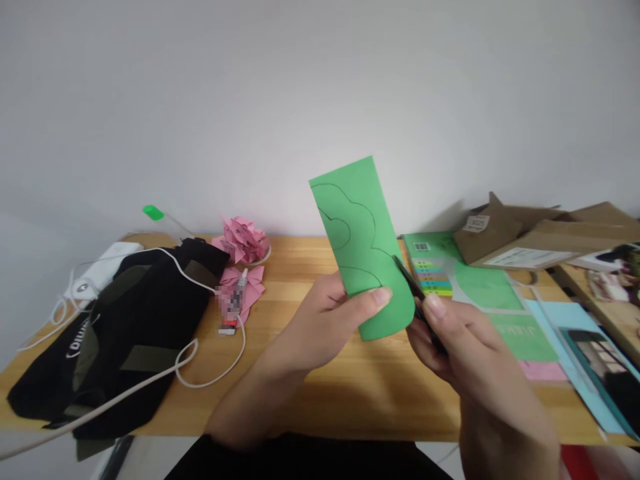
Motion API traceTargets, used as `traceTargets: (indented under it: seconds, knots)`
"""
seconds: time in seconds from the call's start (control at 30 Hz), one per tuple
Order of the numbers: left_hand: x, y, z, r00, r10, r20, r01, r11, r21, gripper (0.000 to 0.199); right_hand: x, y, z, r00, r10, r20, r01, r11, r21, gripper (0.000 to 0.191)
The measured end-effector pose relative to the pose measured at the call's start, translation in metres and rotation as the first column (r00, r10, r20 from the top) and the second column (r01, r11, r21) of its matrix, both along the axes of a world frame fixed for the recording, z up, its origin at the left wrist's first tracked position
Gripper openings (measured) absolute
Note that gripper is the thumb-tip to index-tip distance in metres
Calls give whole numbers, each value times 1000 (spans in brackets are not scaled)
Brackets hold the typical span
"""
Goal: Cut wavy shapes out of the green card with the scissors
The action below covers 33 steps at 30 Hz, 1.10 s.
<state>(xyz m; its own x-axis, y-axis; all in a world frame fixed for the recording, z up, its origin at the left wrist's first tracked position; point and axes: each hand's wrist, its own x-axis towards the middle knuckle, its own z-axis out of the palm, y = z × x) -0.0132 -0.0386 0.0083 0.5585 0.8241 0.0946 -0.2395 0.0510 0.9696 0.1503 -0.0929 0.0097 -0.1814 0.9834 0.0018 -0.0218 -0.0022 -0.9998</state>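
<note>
Folded-looking green paper (357,213) with curved pencil lines stands upright above the table, its lower right corner rounded. My left hand (325,323) pinches its lower part, thumb on the front face and fingers behind. In my right hand (463,340) are dark scissors (413,283), gripped by the handles. Their blades meet the paper's right edge, close to the end of a drawn curve. The handle loops are mostly hidden by my right fingers.
A black bag (135,327) and white cables lie left, beside a power strip (107,267). Pink paper flowers (243,240) and a glue tube (237,293) sit nearby. Right are a cardboard box (540,233), green packaging (525,340), blue paper (560,313) and a phone (603,367).
</note>
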Motion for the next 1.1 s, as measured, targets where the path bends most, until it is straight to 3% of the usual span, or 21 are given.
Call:
traceTargets:
  seconds: [0.5,0.8,1.1]
  knots:
    - [-5,0,6,1000,-20,-9,21,999,48,26,8,-1,4,996,19,87,-21,1000,16,52]
    - [-5,0,10,997,-70,26,70,998,-8,23,11,-2,6,994,29,104,-27,999,-26,52]
    - [-7,0,12,993,-75,-88,80,995,56,25,13,-1,10,993,57,103,-52,997,-56,52]
